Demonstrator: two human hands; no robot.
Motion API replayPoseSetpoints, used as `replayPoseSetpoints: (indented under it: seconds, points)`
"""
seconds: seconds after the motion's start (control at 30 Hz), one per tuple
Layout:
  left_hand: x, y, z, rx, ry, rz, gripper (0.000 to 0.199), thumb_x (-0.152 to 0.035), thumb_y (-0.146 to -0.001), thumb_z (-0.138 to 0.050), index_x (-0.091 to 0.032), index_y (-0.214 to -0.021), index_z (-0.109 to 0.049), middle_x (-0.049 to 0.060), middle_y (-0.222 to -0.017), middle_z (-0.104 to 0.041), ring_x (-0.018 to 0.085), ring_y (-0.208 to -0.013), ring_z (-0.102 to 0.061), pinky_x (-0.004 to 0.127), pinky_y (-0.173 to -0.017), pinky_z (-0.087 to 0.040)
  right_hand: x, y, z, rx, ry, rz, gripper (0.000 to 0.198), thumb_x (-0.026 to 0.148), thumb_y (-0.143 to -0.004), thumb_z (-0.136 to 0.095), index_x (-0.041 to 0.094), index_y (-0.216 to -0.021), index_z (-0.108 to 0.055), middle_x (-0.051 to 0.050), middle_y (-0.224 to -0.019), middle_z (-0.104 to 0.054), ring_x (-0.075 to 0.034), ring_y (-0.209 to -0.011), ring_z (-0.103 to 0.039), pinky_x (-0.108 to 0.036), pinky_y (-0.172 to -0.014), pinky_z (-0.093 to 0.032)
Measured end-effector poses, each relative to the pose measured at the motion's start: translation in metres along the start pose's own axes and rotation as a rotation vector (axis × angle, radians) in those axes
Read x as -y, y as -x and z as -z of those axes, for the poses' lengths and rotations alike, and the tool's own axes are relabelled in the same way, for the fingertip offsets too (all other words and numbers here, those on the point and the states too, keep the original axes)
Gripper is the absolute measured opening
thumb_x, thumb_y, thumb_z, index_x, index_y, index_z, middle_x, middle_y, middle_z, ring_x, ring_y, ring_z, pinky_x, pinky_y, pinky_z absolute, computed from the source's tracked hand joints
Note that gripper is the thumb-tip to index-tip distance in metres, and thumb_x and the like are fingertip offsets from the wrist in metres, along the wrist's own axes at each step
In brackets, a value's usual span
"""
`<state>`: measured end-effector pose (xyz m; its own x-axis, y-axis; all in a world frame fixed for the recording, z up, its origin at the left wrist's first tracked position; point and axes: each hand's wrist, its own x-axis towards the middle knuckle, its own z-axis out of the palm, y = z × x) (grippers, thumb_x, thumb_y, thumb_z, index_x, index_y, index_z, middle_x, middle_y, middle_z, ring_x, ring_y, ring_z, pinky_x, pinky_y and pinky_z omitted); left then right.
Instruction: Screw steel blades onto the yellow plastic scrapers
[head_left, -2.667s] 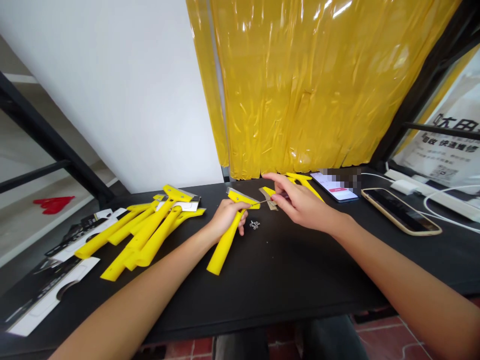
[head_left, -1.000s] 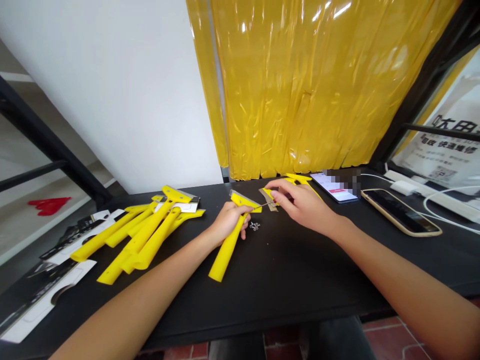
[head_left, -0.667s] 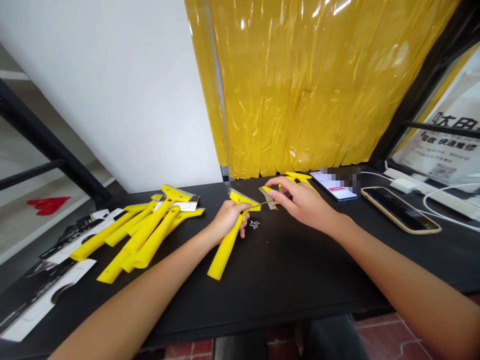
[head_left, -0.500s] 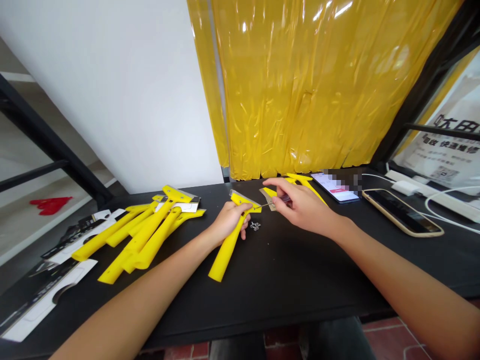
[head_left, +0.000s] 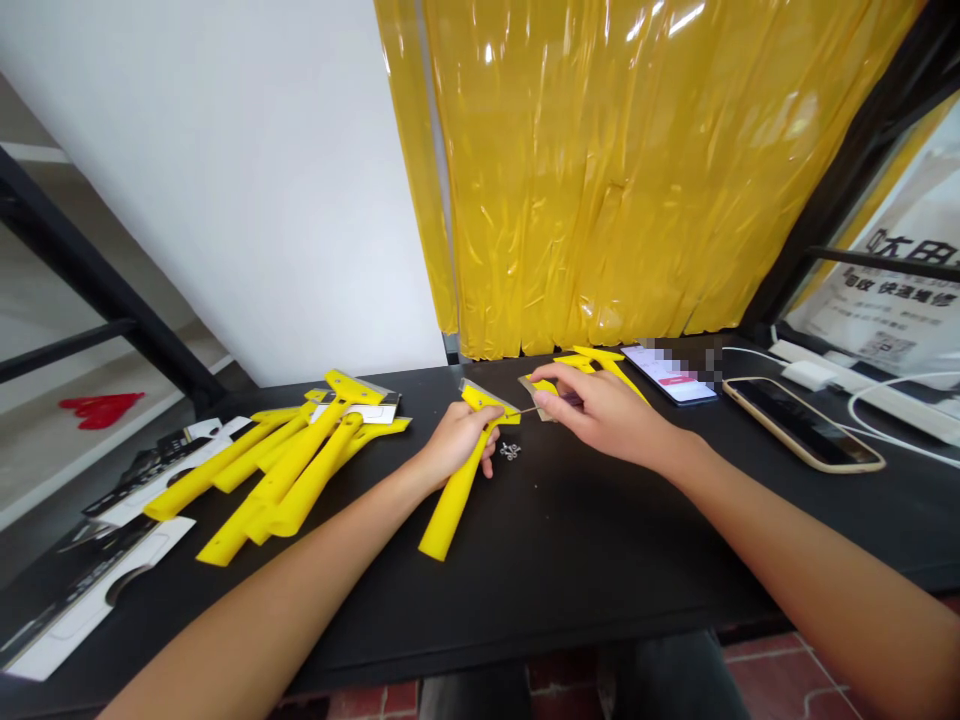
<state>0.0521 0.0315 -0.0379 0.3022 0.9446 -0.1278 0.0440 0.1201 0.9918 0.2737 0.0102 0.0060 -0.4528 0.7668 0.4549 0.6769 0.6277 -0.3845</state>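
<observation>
My left hand point(head_left: 459, 440) is closed round the neck of a yellow scraper point(head_left: 450, 515), whose head with a clear-edged blade strip points away from me. The handle slants down toward the table's near edge. In my right hand point(head_left: 600, 400) is a thin screwdriver point(head_left: 534, 408), its shaft reaching left to the scraper head and its grip mostly hidden by my fingers. Just below the head, several small screws point(head_left: 510, 452) lie in a little heap on the black table point(head_left: 585, 560). Behind my right hand rest more yellow scrapers point(head_left: 600, 354), partly covered.
At the left lies a pile of yellow scrapers point(head_left: 300, 470) beside black-and-white cardboard sleeves point(head_left: 97, 600). To the right are a lit phone point(head_left: 664, 375), a phone in a beige case point(head_left: 806, 425), and a white power strip point(head_left: 862, 390) with cables. A yellow plastic curtain point(head_left: 600, 200) hangs behind.
The fingers of my right hand have curled closer round the screwdriver, the index finger dropping. My left hand and the scraper have barely moved.
</observation>
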Motion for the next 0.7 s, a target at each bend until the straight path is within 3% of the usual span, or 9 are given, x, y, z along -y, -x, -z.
replayPoseSetpoints:
  seconds: [0.23, 0.4, 0.53, 0.7]
  points:
    - [0.0004, -0.0007, 0.0009, 0.008, -0.015, -0.005, 0.028, -0.034, -0.086, -0.061, -0.016, -0.065, -0.056, -0.001, -0.053, -0.047, 0.011, -0.04, -0.046, 0.028, -0.035, -0.049, -0.0021, 0.0005, -0.0023, -0.041, -0.004, 0.043, 0.035, 0.033, -0.098, -0.049, 0.025, -0.132, -0.055, -0.003, -0.089, -0.072, -0.018, -0.074, -0.064, -0.029, -0.067, -0.044]
    - [-0.0033, 0.0021, -0.001, 0.027, -0.056, -0.007, 0.033, -0.034, -0.085, -0.061, -0.018, -0.058, -0.052, -0.002, -0.05, -0.044, 0.011, -0.038, -0.045, 0.027, -0.036, -0.049, -0.0022, -0.0005, -0.0016, -0.037, -0.034, 0.005, 0.032, 0.042, -0.1, -0.046, 0.025, -0.123, -0.061, -0.003, -0.086, -0.071, -0.018, -0.074, -0.065, -0.03, -0.068, -0.044]
    - [-0.0046, 0.0036, -0.0019, 0.029, -0.056, -0.003, 0.032, -0.034, -0.085, -0.062, -0.019, -0.059, -0.051, -0.001, -0.05, -0.044, 0.011, -0.039, -0.045, 0.026, -0.037, -0.048, -0.002, 0.0004, -0.0006, -0.031, -0.016, 0.019, 0.034, 0.034, -0.099, -0.046, 0.025, -0.13, -0.057, -0.001, -0.077, -0.067, -0.016, -0.065, -0.06, -0.029, -0.063, -0.042]
    - [-0.0031, 0.0022, -0.0014, 0.01, -0.035, 0.0, 0.028, -0.033, -0.085, -0.062, -0.018, -0.063, -0.053, -0.001, -0.054, -0.047, 0.011, -0.041, -0.046, 0.026, -0.037, -0.049, -0.001, 0.0012, -0.0015, -0.037, -0.006, 0.049, 0.035, 0.033, -0.096, -0.051, 0.026, -0.13, -0.058, -0.003, -0.09, -0.07, -0.018, -0.078, -0.064, -0.03, -0.07, -0.045]
